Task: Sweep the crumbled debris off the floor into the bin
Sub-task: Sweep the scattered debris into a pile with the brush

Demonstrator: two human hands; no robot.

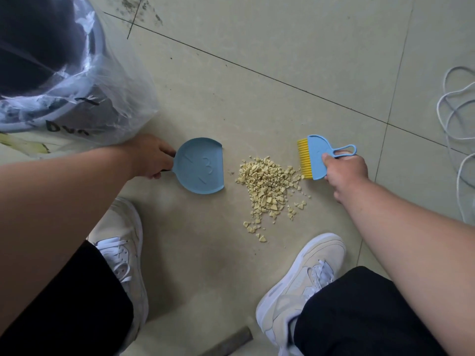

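A pile of pale yellow crumbled debris [268,187] lies on the tiled floor between my feet and the tools. My left hand [151,156] grips the handle of a small blue dustpan [200,167], which rests flat on the floor just left of the pile, its open edge facing the debris. My right hand [343,170] holds a blue hand brush [314,156] with yellow bristles, which touch the pile's right edge. The bin [64,73], lined with a clear plastic bag, stands at the upper left, behind the dustpan.
My two white sneakers [123,253] [298,281] stand below the pile on either side. A white cord [455,111] loops on the floor at the right edge. A grey bar [231,343] lies at the bottom. Dark dirt marks the tiles at the top.
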